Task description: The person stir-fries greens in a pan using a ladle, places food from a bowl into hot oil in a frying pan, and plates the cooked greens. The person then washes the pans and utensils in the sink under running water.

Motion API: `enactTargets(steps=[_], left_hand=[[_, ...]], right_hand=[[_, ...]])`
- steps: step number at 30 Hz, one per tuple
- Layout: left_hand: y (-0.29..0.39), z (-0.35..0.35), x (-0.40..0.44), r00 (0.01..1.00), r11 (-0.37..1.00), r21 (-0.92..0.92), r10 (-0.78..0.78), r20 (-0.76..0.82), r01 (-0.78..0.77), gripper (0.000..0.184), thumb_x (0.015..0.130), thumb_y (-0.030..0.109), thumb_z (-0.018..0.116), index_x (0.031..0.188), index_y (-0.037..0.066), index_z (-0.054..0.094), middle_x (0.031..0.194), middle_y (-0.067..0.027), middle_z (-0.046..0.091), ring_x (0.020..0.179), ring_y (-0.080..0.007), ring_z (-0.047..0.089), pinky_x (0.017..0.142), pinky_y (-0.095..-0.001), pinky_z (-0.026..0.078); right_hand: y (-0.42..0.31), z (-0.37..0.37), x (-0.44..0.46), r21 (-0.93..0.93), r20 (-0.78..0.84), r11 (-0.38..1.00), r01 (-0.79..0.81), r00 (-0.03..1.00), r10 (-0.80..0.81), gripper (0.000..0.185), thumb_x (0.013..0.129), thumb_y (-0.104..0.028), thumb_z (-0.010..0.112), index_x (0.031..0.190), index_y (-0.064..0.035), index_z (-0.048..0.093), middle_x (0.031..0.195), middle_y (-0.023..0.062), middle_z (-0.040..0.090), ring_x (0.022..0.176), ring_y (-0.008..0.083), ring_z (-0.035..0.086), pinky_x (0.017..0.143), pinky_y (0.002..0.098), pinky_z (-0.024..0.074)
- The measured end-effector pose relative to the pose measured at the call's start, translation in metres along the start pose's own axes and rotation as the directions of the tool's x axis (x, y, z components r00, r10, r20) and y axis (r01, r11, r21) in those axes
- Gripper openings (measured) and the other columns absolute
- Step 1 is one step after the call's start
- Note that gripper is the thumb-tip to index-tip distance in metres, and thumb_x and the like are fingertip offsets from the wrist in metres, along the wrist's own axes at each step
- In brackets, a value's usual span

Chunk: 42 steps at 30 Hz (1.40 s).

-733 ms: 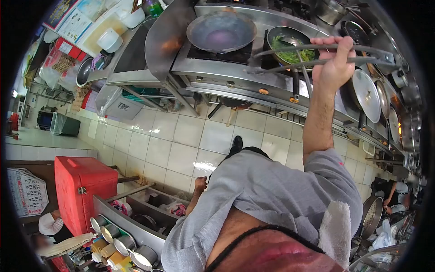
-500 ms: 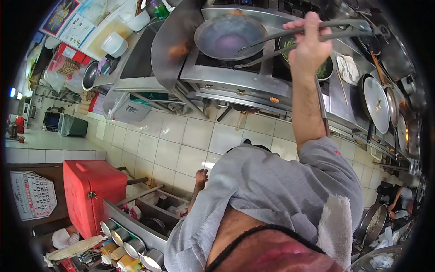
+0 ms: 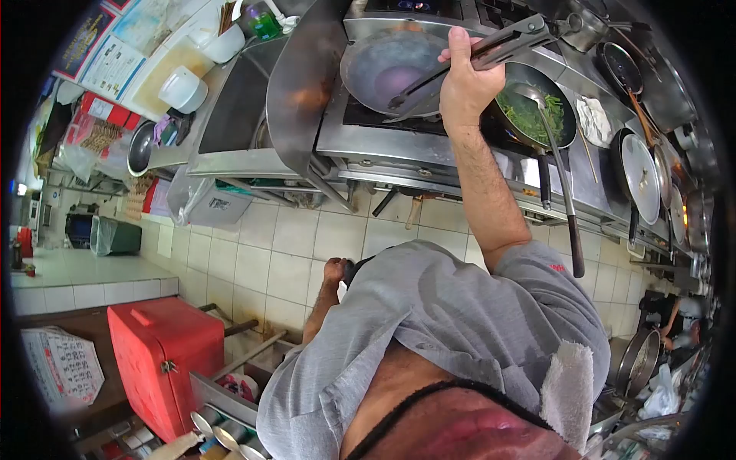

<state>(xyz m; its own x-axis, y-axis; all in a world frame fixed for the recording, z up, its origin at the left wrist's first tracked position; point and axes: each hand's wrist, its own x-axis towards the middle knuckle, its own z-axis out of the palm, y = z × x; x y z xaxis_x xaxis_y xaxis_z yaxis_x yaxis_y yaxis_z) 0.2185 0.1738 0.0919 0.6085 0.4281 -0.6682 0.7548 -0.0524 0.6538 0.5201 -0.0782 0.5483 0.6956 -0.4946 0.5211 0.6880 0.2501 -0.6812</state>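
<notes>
My right hand (image 3: 469, 84) is closed around black metal tongs (image 3: 529, 34), holding them above the stove. Their tips hang over a large wok (image 3: 376, 54) with a dark, bare-looking inside; whether they touch it I cannot tell. Just right of this hand sits a frying pan (image 3: 569, 130) of chopped greens (image 3: 529, 119). A long-handled ladle (image 3: 563, 184) rests in that pan, its handle sticking out past the stove edge. Low at my side, my left hand (image 3: 334, 270) is curled closed beside something dark, and its fingers' contents are hidden.
A curved metal shield (image 3: 299, 84) stands left of the wok. A white cloth (image 3: 593, 119) and several pans line the right side of the stove. Behind me are a red cooler box (image 3: 165, 345) and metal containers. White tiles (image 3: 295, 238) cover the floor.
My right hand and the tongs have shifted left, uncovering the pan of greens and the ladle. The view has turned slightly. My left hand has risen a little, still curled.
</notes>
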Motion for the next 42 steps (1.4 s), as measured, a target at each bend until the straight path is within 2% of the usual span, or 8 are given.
enactTargets(steps=[5,8,17,25,30,32,36,42], left_hand=[[0.011,-0.064,0.03,0.995,0.998,-0.034,-0.046,0.09,0.049,0.044,0.076,0.024,0.065,0.108,-0.002,0.051,0.071,-0.0086,0.059,0.054,-0.0146,0.053,0.044,-0.0287,0.044],[0.0,-0.12,0.062,0.996,0.999,-0.041,-0.017,0.09,0.021,0.039,0.077,0.026,0.065,0.105,0.003,0.051,0.063,-0.0049,0.054,0.048,-0.0127,0.049,0.039,-0.028,0.041],[-0.039,-0.261,0.1,0.992,0.992,-0.017,-0.125,0.011,0.125,0.041,0.079,0.026,0.062,0.109,0.0,0.05,0.072,-0.0075,0.056,0.053,-0.0155,0.051,0.042,-0.0295,0.043],[-0.049,-0.231,0.096,0.98,0.988,-0.022,-0.148,0.131,0.152,0.039,0.078,0.024,0.061,0.108,0.001,0.05,0.07,-0.0067,0.055,0.053,-0.0154,0.051,0.041,-0.0292,0.043],[-0.03,-0.208,0.105,0.942,0.957,0.249,0.06,0.33,-0.149,0.035,0.079,0.024,0.061,0.104,0.002,0.052,0.064,-0.0045,0.052,0.048,-0.0134,0.049,0.039,-0.0267,0.041],[-0.016,-0.205,0.099,0.965,0.997,0.071,-0.015,0.26,-0.003,0.034,0.078,0.024,0.061,0.104,0.003,0.053,0.065,-0.0045,0.053,0.049,-0.0137,0.049,0.039,-0.0269,0.041],[0.008,-0.208,0.095,0.992,0.999,0.029,-0.046,0.116,0.043,0.039,0.076,0.026,0.061,0.104,0.0,0.052,0.069,-0.0064,0.055,0.051,-0.0134,0.049,0.041,-0.0265,0.041],[0.015,-0.214,0.094,0.985,0.997,0.044,-0.069,0.158,0.063,0.041,0.077,0.026,0.06,0.105,-0.003,0.052,0.069,-0.0063,0.054,0.053,-0.013,0.048,0.042,-0.0265,0.04]], right_hand=[[0.023,0.03,-0.032,-0.212,-0.122,0.972,0.102,0.984,-0.13,0.023,0.077,-0.012,0.069,0.074,-0.0011,0.049,0.064,0.0045,0.054,0.053,0.0106,0.054,0.05,0.0249,0.0476],[0.027,0.058,-0.05,-0.162,-0.152,0.979,0.127,0.977,-0.152,0.024,0.076,-0.012,0.069,0.075,-0.0004,0.048,0.064,0.0049,0.054,0.051,0.0103,0.053,0.048,0.0243,0.0476],[0.051,0.115,-0.063,-0.295,-0.285,0.941,0.168,0.924,-0.254,0.026,0.076,-0.011,0.068,0.075,0.0012,0.045,0.062,0.0063,0.053,0.043,0.0104,0.05,0.037,0.022,0.0409],[0.037,0.093,-0.066,-0.326,-0.247,0.929,0.173,0.933,-0.261,0.02,0.075,-0.005,0.067,0.071,0.0006,0.048,0.055,0.0062,0.052,0.039,0.0119,0.05,0.037,0.0241,0.0413],[0.018,0.061,-0.062,-0.259,-0.21,0.938,0.231,0.934,-0.288,0.02,0.074,-0.004,0.068,0.071,-0.0004,0.049,0.053,0.0068,0.052,0.038,0.0126,0.049,0.038,0.0248,0.0418],[0.012,0.043,-0.053,-0.21,-0.205,0.959,0.192,0.95,-0.235,0.02,0.073,-0.004,0.069,0.071,-0.0005,0.049,0.053,0.007,0.052,0.038,0.0133,0.049,0.038,0.0254,0.0421],[0.0,0.002,-0.028,-0.124,-0.166,0.986,0.113,0.977,-0.133,0.019,0.071,0.0,0.068,0.069,-0.0006,0.049,0.051,0.0083,0.051,0.039,0.0162,0.048,0.04,0.03,0.0436],[-0.007,-0.049,0.011,-0.03,-0.061,0.998,0.063,0.996,-0.065,0.019,0.073,0.002,0.066,0.065,-0.0011,0.049,0.052,0.0079,0.047,0.041,0.0163,0.046,0.042,0.0342,0.0428]])
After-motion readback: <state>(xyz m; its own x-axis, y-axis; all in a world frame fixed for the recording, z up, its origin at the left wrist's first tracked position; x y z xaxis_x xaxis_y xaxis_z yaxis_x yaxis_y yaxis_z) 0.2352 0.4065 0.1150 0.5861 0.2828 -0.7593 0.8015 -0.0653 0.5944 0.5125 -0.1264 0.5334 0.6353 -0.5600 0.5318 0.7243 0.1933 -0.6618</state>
